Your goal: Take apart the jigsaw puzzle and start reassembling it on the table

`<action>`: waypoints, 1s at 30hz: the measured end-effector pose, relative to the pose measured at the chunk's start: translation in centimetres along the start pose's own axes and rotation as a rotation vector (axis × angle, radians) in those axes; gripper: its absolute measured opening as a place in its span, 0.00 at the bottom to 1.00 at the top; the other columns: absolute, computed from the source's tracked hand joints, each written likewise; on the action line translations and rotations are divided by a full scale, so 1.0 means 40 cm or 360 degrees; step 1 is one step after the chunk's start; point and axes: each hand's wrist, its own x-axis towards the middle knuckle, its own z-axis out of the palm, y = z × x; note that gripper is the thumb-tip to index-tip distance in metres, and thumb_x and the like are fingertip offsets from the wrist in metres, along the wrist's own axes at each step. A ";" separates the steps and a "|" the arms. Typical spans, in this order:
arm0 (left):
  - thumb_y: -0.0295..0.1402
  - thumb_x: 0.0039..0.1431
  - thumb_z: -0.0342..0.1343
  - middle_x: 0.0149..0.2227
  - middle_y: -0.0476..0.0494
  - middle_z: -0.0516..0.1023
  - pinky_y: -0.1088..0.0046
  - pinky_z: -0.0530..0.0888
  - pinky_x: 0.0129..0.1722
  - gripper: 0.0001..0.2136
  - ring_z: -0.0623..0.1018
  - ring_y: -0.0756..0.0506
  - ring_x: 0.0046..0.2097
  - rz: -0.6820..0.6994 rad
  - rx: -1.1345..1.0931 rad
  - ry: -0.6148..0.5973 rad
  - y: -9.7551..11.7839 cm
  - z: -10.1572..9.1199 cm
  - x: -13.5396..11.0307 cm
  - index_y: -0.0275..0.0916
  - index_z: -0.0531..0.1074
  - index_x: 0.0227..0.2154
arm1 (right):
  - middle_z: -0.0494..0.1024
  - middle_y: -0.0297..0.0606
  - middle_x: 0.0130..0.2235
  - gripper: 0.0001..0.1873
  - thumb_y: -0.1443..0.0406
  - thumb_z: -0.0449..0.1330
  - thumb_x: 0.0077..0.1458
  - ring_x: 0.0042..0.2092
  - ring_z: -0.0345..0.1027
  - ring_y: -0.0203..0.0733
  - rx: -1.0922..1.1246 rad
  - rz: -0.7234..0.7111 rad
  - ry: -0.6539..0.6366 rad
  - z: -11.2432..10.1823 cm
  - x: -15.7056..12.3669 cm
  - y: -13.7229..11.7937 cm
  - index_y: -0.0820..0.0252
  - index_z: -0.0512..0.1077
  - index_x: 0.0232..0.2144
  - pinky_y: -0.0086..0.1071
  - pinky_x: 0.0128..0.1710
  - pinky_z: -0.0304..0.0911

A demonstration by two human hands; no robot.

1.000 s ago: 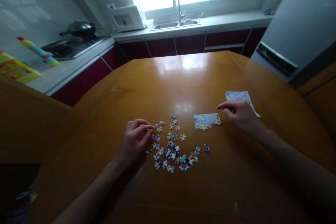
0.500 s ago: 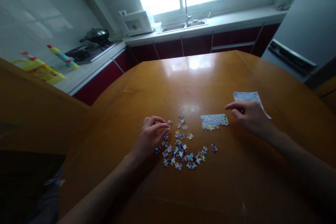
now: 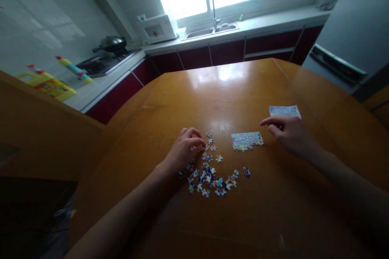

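Note:
Several loose jigsaw pieces point(image 3: 209, 176) lie scattered on the round wooden table point(image 3: 231, 89). My left hand point(image 3: 184, 150) rests at the pile's upper left, fingers curled in a pinch over the pieces there; what they hold is hidden. A partly joined block of puzzle point(image 3: 246, 141) lies to the right of the pile. My right hand point(image 3: 288, 132) sits just right of that block, fingers bent, forefinger pointing left, touching the table. A printed picture sheet point(image 3: 284, 111) lies beyond the right hand, partly covered by it.
A kitchen counter point(image 3: 267, 20) runs behind the table with a sink and tap point(image 3: 214, 8), a white microwave point(image 3: 156, 29) and a stove with a pan point(image 3: 111, 43). Yellow bottles point(image 3: 48, 83) stand at the left. A grey fridge point(image 3: 349, 36) is at the right.
My left hand has slid right along the top of the pile and curled its fingers tighter. The right hand has stayed beside the joined block. The view shifted slightly.

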 end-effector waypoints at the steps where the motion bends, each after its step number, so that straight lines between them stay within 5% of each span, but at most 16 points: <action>1: 0.32 0.58 0.65 0.44 0.44 0.73 0.59 0.72 0.47 0.01 0.68 0.41 0.47 -0.0004 -0.0006 0.0003 -0.001 -0.001 -0.002 0.45 0.80 0.33 | 0.83 0.39 0.33 0.13 0.67 0.55 0.53 0.31 0.73 0.43 0.0001 0.0002 -0.0005 0.000 0.000 0.000 0.56 0.81 0.32 0.38 0.31 0.65; 7: 0.35 0.57 0.65 0.44 0.44 0.74 0.61 0.72 0.43 0.02 0.68 0.42 0.44 0.0067 -0.0014 0.0125 0.018 -0.014 -0.004 0.45 0.80 0.31 | 0.82 0.39 0.32 0.12 0.68 0.55 0.53 0.31 0.72 0.42 0.0021 -0.0010 -0.0031 0.006 -0.005 -0.015 0.56 0.80 0.32 0.38 0.32 0.64; 14: 0.36 0.58 0.65 0.45 0.46 0.75 0.61 0.72 0.46 0.03 0.69 0.42 0.47 0.0347 -0.0012 0.0399 0.135 -0.016 0.022 0.47 0.79 0.34 | 0.77 0.37 0.36 0.09 0.65 0.60 0.57 0.34 0.69 0.38 0.0291 -0.0368 -0.0370 0.033 -0.055 -0.097 0.58 0.75 0.41 0.33 0.33 0.63; 19: 0.33 0.56 0.66 0.44 0.46 0.75 0.64 0.72 0.45 0.04 0.69 0.43 0.47 0.0537 -0.0139 0.0437 0.191 0.003 0.063 0.45 0.78 0.34 | 0.77 0.38 0.41 0.18 0.61 0.67 0.54 0.37 0.68 0.38 0.0298 -0.0498 -0.0500 0.053 -0.077 -0.115 0.58 0.72 0.47 0.33 0.36 0.64; 25: 0.32 0.55 0.68 0.41 0.46 0.75 0.67 0.72 0.43 0.05 0.70 0.45 0.44 0.0623 -0.0265 0.0474 0.203 0.032 0.090 0.43 0.78 0.34 | 0.76 0.37 0.35 0.07 0.61 0.62 0.60 0.37 0.68 0.37 0.0334 -0.0538 -0.0477 0.057 -0.069 -0.104 0.59 0.75 0.38 0.33 0.37 0.63; 30: 0.34 0.55 0.68 0.42 0.44 0.75 0.65 0.73 0.43 0.13 0.69 0.44 0.45 0.0591 -0.0286 0.0412 0.191 0.058 0.082 0.44 0.77 0.43 | 0.77 0.38 0.37 0.09 0.67 0.60 0.60 0.38 0.69 0.38 0.0330 -0.0557 -0.0638 0.037 -0.054 -0.097 0.58 0.77 0.43 0.32 0.39 0.64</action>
